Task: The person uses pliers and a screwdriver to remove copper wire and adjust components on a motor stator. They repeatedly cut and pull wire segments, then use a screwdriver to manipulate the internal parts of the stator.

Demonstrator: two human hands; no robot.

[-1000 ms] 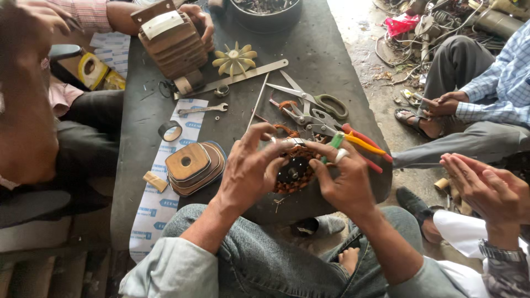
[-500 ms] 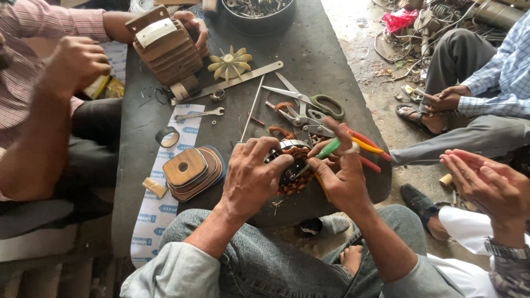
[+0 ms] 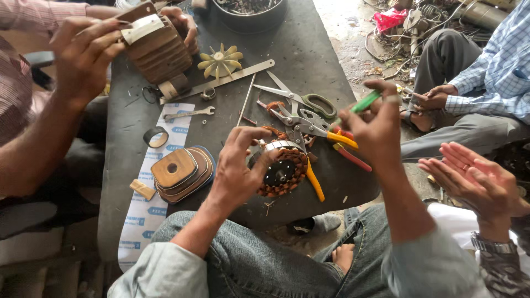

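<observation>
Dark grey surface (image 3: 309, 49). Motor stator (image 3: 282, 172): copper-orange windings around a black core with a silver band. Screwdriver (image 3: 361, 103): green handle. Pliers (image 3: 323, 138): yellow grips; 1 red-handled tool (image 3: 353, 159) beside them. Fan impeller (image 3: 220, 59): pale yellow. Scissors (image 3: 314, 102): olive-green handles. Co-worker's sleeve (image 3: 505, 72): blue-and-white check.

Scissors (image 3: 309, 100), a yellow fan wheel (image 3: 220, 59), a spanner (image 3: 189, 113) and a tape roll (image 3: 156, 136) lie on the table (image 3: 309, 49).

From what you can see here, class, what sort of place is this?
Probably an informal motor repair workshop: a copper-wound stator under the left hand, scissors and pliers on the dark worktable, scrap wire on the floor.
</observation>
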